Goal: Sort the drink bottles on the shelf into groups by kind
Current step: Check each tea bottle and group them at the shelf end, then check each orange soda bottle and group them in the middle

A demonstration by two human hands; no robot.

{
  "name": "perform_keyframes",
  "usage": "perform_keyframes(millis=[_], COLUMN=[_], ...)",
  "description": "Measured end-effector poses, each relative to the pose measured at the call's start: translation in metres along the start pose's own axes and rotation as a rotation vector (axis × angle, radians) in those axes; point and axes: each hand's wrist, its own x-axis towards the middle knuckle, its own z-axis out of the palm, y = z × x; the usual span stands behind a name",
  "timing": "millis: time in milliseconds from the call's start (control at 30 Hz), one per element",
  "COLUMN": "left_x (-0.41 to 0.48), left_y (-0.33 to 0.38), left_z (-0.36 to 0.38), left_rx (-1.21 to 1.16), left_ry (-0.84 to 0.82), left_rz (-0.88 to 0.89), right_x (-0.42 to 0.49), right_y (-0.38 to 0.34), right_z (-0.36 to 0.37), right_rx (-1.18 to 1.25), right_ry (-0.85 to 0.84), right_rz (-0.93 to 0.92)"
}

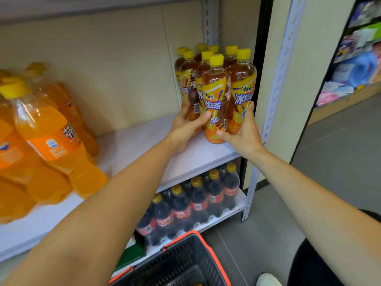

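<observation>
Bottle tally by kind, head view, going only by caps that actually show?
Brown iced tea bottles with yellow caps: 8
Dark cola bottles with red labels: 5 caps showing; any behind are hidden
Orange soda bottles with yellow caps: too blurred and cropped to count
Total countable: 13

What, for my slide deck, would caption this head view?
Left hand and right hand hold iced-tea bottles grouped on the shelf, far right.

The tea bottles (pixel 216 96) are brown with yellow caps and yellow-orange labels bearing blue-and-white characters. The soda bottles (pixel 47 129) are orange, yellow-capped. The cola bottles (pixel 198 199) are near-black with red labels. The basket (pixel 181 261) is black mesh, orange-rimmed.
</observation>
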Motion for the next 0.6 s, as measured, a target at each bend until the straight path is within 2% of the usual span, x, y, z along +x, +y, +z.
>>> perform_keyframes(millis=[67,167,267,467,600], left_x=[-0.006,-0.032,-0.078,-0.189,-0.246], left_y=[0.006,0.011,0.013,0.026,0.031], left_z=[-0.001,-0.004,-0.011,-0.045,-0.085], left_rx=[0.084,0.285,0.322,0.524,0.607], left_ry=[-0.005,0.079,0.16,0.274,0.531], left_rz=[-0.031,-0.005,0.061,0.234,0.346], right_x=[-0.006,-0.027,-0.056,-0.087,-0.1], right_y=[-0.003,-0.011,-0.023,-0.049,-0.075], right_z=[-0.002,0.002,0.011,0.024,0.049], right_rx=[-0.006,-0.069,-0.019,0.075,0.091], right_ry=[-0.02,0.079,0.14,-0.084,-0.287], right_rz=[0.011,0.051,0.045,-0.001,-0.088])
